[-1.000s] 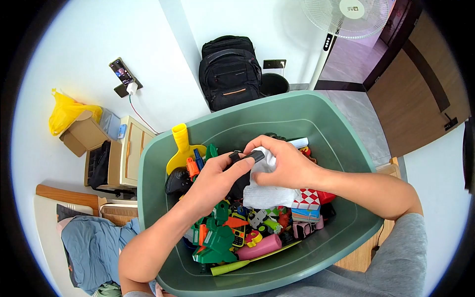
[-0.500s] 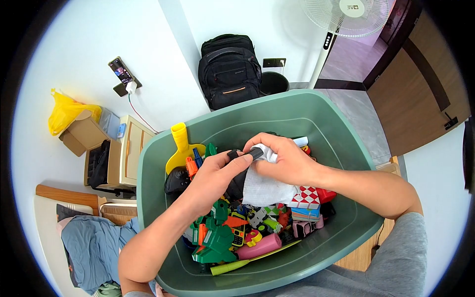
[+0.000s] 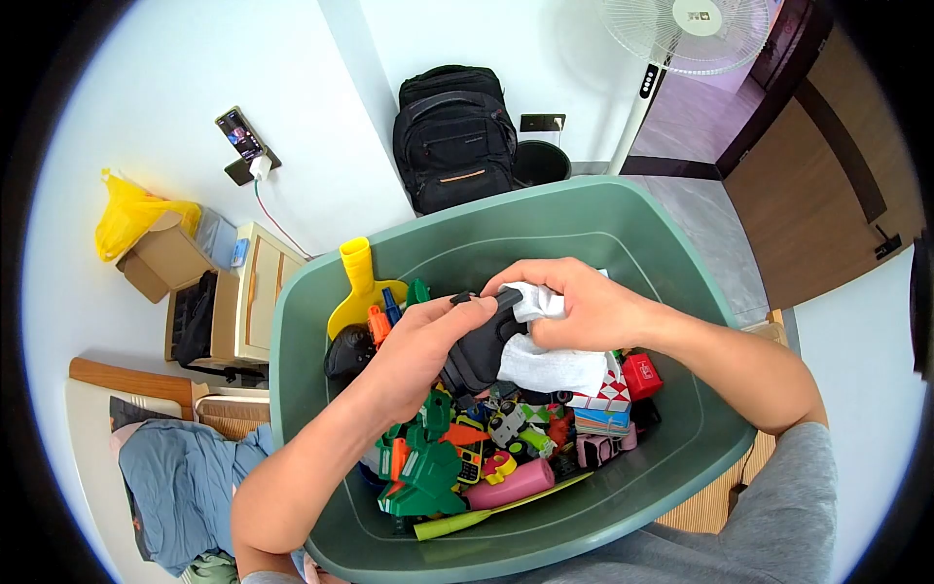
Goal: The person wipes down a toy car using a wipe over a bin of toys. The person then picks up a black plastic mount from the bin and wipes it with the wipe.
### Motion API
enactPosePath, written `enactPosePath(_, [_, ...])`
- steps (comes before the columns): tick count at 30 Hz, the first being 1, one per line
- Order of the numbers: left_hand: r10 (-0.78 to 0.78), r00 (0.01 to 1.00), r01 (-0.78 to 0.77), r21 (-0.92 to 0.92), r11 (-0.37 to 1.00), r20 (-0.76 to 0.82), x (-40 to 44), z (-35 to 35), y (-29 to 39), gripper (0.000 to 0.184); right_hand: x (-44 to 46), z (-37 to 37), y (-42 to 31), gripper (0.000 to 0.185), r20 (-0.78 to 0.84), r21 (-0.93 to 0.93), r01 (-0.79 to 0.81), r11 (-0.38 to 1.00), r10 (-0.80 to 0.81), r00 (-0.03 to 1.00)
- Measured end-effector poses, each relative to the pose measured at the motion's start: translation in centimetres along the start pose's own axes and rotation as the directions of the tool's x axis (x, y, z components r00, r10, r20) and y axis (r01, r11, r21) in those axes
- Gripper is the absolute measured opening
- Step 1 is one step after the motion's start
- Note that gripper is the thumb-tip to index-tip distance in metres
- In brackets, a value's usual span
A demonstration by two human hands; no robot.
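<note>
My left hand (image 3: 420, 343) grips a dark black plastic object (image 3: 477, 356) whose exact kind I cannot make out, with the thumb along its upper edge. A white cloth (image 3: 555, 368) is bunched in my closed right hand (image 3: 595, 308) and touches the object's right side, its lower end hanging loose. Both hands are over a large green tub (image 3: 681, 282) of toys. Below them lie green toy parts (image 3: 428, 477), a pink cylinder (image 3: 511, 484) and a red-and-white patterned block (image 3: 605, 391). A yellow toy shovel (image 3: 357, 282) leans at the tub's left wall.
Behind the tub stand a black backpack (image 3: 455, 141), a dark bin (image 3: 541, 164) and a white fan (image 3: 696, 29). At left are an open cardboard box (image 3: 209, 316), a cream cabinet (image 3: 265, 292) and blue clothing (image 3: 185, 487). A phone (image 3: 238, 133) hangs at the wall socket.
The black object has turned so that more of its face shows. My right hand and the cloth have shifted slightly right, uncovering more of the object.
</note>
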State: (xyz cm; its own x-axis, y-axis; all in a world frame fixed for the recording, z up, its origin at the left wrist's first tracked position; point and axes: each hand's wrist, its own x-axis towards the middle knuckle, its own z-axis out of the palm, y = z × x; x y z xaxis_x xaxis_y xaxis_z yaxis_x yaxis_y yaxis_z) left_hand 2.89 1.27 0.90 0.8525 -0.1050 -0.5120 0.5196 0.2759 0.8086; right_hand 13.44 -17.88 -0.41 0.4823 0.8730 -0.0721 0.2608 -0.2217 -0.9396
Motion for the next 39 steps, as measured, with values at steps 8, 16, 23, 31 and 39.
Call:
enactPosePath(8, [0.077,0.997,-0.077,-0.052,0.996,0.004,0.2,-0.3,0.0,0.037,0.6,0.2,1.0,0.041,-0.144,0.055,0.067,0.996,-0.058,0.988])
enactPosePath(16, [0.182,0.978,-0.186,-0.032,0.982,-0.100,0.5,-1.0,-0.3,0.048,0.5,-0.6,0.7,0.025,-0.248,0.233,-0.012,0.972,0.071,0.966])
enactPosePath(23, [0.232,0.968,-0.217,0.148,0.965,-0.093,0.8,-1.2,-0.7,0.043,0.4,-0.6,1.0,0.020,-0.248,0.209,0.041,0.977,0.013,0.969])
enactPosePath(31, [0.201,0.972,-0.191,0.089,0.977,-0.118,0.5,-0.2,-0.6,0.040,0.5,-0.3,1.7,0.021,-0.242,0.297,0.025,0.954,0.050,0.969])
enactPosePath(39, [0.199,0.969,-0.189,0.076,0.979,-0.149,0.9,-1.0,-0.6,0.040,0.5,-0.6,1.1,0.022,-0.210,0.280,-0.014,0.960,0.076,0.975])
